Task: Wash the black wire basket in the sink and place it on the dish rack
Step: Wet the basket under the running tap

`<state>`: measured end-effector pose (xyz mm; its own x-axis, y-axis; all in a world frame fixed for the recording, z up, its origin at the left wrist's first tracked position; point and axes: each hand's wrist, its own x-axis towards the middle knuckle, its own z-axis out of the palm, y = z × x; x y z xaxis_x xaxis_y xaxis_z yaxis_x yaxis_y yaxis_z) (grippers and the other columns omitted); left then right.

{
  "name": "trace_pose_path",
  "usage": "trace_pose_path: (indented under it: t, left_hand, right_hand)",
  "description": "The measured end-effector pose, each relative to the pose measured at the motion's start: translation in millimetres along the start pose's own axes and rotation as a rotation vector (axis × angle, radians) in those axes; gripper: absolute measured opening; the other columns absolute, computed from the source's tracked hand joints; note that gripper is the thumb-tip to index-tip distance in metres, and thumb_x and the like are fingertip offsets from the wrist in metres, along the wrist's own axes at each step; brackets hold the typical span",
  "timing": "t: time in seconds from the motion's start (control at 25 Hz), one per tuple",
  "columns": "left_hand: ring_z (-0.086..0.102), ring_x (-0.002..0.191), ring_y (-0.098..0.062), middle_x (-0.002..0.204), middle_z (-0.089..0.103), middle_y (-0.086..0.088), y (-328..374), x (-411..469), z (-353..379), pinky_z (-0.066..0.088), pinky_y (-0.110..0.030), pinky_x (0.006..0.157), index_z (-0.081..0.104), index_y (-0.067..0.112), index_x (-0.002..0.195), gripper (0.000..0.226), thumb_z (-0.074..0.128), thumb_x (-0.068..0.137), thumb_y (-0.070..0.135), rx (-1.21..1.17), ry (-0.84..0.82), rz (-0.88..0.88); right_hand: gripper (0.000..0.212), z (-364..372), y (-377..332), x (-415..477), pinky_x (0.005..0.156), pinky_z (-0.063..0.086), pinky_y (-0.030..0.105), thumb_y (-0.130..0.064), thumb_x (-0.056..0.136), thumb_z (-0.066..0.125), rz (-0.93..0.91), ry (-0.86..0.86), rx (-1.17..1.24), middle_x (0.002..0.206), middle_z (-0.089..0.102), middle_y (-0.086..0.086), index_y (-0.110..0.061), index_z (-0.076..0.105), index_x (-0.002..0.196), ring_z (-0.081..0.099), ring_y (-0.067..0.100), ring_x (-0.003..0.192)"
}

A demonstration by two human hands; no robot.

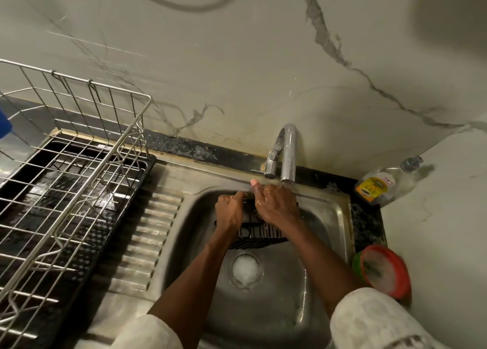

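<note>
Both hands, left hand [230, 211] and right hand [276, 206], grip the black wire basket [259, 234]; bottle [382, 184] label unreadable.

The wire basket [259, 234] is black, its thin bars close-set like a comb. The sink [284, 296] is dull grey steel, its draining board ribbed in pale stripes. The dish rack [66, 164] is silver wire in a square grid over a glossy black tray [105, 217]. The wall [237, 72] is off-white with grey veins — marble-like. The bench [366, 225] is black, speckled white. The bowl [384, 271] is orange-red outside a green one; the bottle [382, 184] is clear, with a yellow label. Both sleeves [374, 322] are cream, faintly checked.
</note>
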<state>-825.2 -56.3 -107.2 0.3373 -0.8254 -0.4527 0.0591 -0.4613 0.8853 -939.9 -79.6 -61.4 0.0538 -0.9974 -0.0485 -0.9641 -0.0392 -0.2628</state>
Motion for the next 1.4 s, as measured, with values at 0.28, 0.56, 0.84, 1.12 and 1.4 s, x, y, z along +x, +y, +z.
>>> trace_pose_path:
  t: [0.28,0.56,0.84,1.12,1.4]
  left_hand:
    - [0.058,0.076,-0.012,0.097,0.067,-0.011,-20.1,27.1,-2.2,0.046,-0.013,0.055,0.066,0.002,0.101,0.027,0.057,0.099,0.027,0.064,-0.047,-0.072]
    - [0.058,0.075,-0.022,0.088,0.069,-0.016,-8.1,31.4,12.3,0.054,-0.041,0.076,0.07,0.0,0.094,0.04,0.058,0.091,0.038,0.039,-0.012,-0.079]
    - [0.068,0.079,-0.036,0.09,0.072,-0.028,-26.6,32.8,-4.4,0.056,-0.042,0.076,0.075,-0.002,0.091,0.033,0.061,0.095,0.029,-0.052,-0.094,0.021]
    - [0.07,0.084,-0.006,0.092,0.075,0.007,7.2,17.1,-16.4,0.055,-0.024,0.076,0.074,0.023,0.104,0.038,0.047,0.107,0.05,0.399,-0.282,0.562]
    - [0.06,0.05,-0.019,0.057,0.066,-0.003,-16.2,12.2,2.5,0.059,-0.049,0.059,0.065,0.009,0.062,0.054,0.062,0.1,0.046,0.194,-0.054,0.354]
  right_hand:
    - [0.05,16.9,16.7,-41.3,0.098,0.043,0.038,-0.055,0.105,0.022,-0.253,0.126,0.004,0.107,0.068,-0.001,-0.026,0.063,0.107,0.059,0.016,0.099]
    - [0.062,10.1,20.1,19.2,0.062,0.035,0.025,-0.053,0.105,0.015,0.03,-0.013,-0.152,0.095,0.07,0.006,-0.023,0.068,0.118,0.062,0.019,0.082]
    - [0.055,15.7,34.6,-35.2,0.081,0.048,0.034,-0.059,0.104,0.021,-0.163,0.107,-0.035,0.085,0.066,-0.009,-0.029,0.065,0.091,0.061,0.012,0.081]
    - [0.045,-1.9,1.2,-7.5,0.069,0.053,0.033,-0.038,0.106,0.035,-0.121,0.027,-0.276,0.076,0.068,0.003,-0.021,0.066,0.079,0.066,0.02,0.071]
    - [0.045,0.5,40.0,2.1,0.051,0.042,0.022,-0.047,0.105,0.042,-0.037,0.164,0.128,0.075,0.071,-0.001,-0.019,0.071,0.084,0.061,0.012,0.061]
